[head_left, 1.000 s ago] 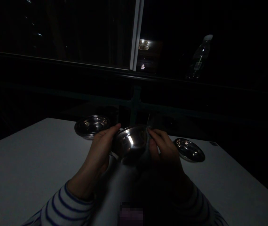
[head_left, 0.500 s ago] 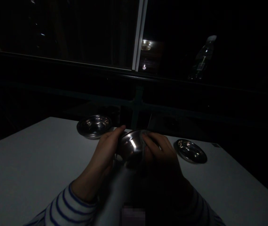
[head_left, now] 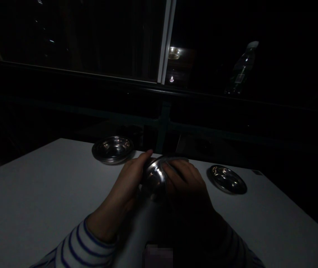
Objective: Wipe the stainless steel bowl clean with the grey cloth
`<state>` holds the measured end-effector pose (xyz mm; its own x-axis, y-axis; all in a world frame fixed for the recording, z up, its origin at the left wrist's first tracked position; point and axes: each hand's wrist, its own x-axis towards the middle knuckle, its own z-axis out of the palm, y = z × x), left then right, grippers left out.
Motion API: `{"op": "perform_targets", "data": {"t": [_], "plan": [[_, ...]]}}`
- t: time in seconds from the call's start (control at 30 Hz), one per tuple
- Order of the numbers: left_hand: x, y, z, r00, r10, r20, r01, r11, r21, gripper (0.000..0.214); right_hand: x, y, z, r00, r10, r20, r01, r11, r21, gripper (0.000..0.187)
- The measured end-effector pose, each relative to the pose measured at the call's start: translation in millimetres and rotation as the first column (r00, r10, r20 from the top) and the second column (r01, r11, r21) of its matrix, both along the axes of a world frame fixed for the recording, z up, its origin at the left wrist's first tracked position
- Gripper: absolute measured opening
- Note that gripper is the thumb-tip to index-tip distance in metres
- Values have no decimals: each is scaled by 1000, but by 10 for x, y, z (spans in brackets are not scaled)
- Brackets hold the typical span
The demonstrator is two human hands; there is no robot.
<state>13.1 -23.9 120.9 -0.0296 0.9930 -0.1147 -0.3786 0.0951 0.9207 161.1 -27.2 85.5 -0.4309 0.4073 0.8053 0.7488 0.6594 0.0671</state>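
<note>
2 hands, left (head_left: pixel 127 182) and right (head_left: pixel 187 186), clasp a steel bowl (head_left: pixel 155 175).

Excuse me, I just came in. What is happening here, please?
A person holds a stainless steel bowl over a white table with both hands. The left hand grips the bowl's side, and the right hand presses on it, with what looks like a grey cloth along the rim. Another steel bowl sits near the table's far edge, and a shallow steel dish lies to the right.
</note>
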Motion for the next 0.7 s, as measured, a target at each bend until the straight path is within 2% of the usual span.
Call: {"op": "perform_targets", "data": {"t": [0.5, 0.7], "plan": [[40, 0, -22, 990, -88, 109, 95, 993, -64, 25, -69, 1, -31, 998, -13, 53, 12, 1000, 17, 31], [60, -24, -16, 987, -104, 122, 118, 986, -115, 20, -109, -3, -87, 998, 34, 56, -36, 998, 46, 29]]}}
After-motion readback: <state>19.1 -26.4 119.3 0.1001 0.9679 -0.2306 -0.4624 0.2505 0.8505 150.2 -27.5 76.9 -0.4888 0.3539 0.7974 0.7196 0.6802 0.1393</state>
